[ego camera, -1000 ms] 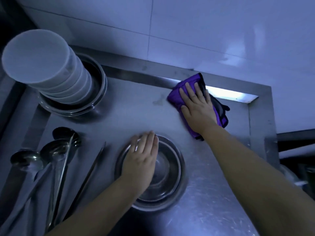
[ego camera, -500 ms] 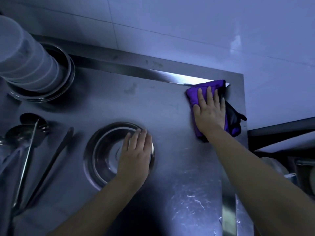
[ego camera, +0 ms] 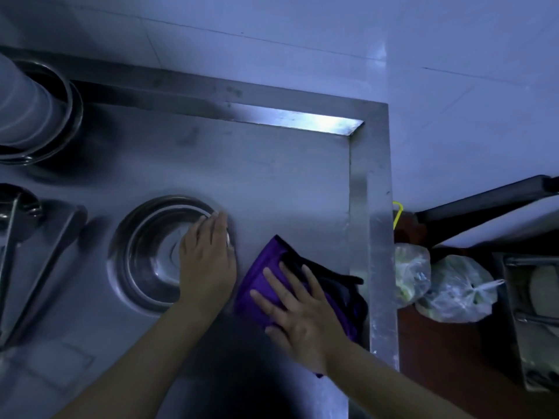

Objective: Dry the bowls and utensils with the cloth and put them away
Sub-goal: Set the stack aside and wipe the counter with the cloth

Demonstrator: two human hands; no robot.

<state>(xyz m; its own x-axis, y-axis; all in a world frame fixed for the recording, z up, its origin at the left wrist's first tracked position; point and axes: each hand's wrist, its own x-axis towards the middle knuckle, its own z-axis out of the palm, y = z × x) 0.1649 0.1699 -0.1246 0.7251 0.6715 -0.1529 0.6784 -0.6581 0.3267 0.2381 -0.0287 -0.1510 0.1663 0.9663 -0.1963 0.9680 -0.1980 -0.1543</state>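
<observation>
A steel bowl (ego camera: 148, 255) stands upright on the steel counter (ego camera: 272, 176). My left hand (ego camera: 207, 261) lies flat over its right rim with straight fingers. Just to the right, my right hand (ego camera: 298, 313) presses a purple and black cloth (ego camera: 266, 267) flat on the counter, fingers spread. Ladles and long utensils (ego camera: 45, 255) lie at the left edge. A stack of white bowls (ego camera: 21, 107) sits inside steel bowls (ego camera: 71, 116) at the far left back.
A raised steel rim (ego camera: 375, 237) borders the counter on the right and back, against a tiled wall. Beyond the right rim lie plastic bags of food (ego camera: 453, 291) and a steel tray (ego camera: 532, 313) on a lower dark surface.
My right hand has dragged the cloth from the back right corner toward me, stopping next to the bowl. My left hand stays on the bowl's rim. The view has shifted right.
</observation>
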